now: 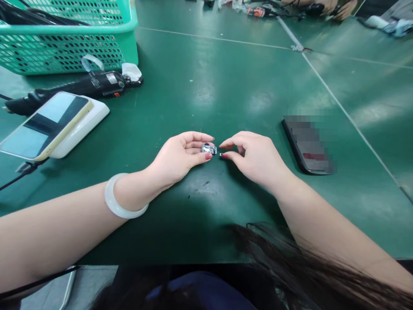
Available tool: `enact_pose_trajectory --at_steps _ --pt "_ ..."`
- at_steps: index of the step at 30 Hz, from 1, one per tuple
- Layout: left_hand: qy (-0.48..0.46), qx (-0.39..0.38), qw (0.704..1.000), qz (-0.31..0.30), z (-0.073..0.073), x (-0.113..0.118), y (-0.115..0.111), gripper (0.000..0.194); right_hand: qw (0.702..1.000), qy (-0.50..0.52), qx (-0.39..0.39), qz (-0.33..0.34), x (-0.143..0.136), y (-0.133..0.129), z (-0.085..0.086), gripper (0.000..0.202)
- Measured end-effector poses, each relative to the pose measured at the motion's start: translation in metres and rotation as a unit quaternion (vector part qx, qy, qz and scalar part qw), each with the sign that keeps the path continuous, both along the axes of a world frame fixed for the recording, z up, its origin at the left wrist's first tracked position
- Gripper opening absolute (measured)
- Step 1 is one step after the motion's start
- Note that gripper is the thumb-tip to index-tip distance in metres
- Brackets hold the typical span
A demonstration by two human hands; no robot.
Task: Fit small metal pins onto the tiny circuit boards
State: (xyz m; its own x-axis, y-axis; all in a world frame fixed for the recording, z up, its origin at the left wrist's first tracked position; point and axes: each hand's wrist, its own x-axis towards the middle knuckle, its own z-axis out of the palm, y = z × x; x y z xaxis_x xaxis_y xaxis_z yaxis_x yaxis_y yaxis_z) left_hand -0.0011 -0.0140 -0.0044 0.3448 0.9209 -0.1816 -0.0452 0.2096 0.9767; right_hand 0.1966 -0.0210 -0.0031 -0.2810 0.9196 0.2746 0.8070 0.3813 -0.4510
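Dark hair (290, 258) hangs nearest the camera, low on the right; it could swing across the view of the work. Farther left, the left hand (176, 157) has its fingers curled and nearly closed, with a small electronic part (209, 150) held by thumb and fingers over the middle of the green table (193, 241). So slight a hold could let the part tilt or slip if the thumb presses off-centre. Just right of it, the right hand (258, 159) has thumb and forefinger slightly apart, a tiny piece (221, 154) at the thumb tip; whether it is gripped firmly, I cannot tell. A loose pinch could drop it. The electronic part's long axis runs roughly left to right, one end pointing right towards the tiny piece; which end is its front cannot be told.
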Motion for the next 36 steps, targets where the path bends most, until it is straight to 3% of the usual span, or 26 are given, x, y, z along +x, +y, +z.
enact_pose_trajectory --at_steps 4,8,36 --pt "0.009 -0.001 1.0 -0.004 0.002 0.001 -0.001 0.033 0.996 0.061 0.061 0.035 -0.011 -0.009 0.005 0.024" --pt "0.012 0.002 1.0 -0.005 0.003 0.0 -0.001 0.035 0.992 0.049 0.083 0.078 -0.017 -0.014 0.006 0.026" --pt "0.019 0.004 1.0 -0.007 0.004 0.001 -0.001 0.033 0.992 0.073 0.072 0.066 -0.021 -0.016 0.006 0.018"
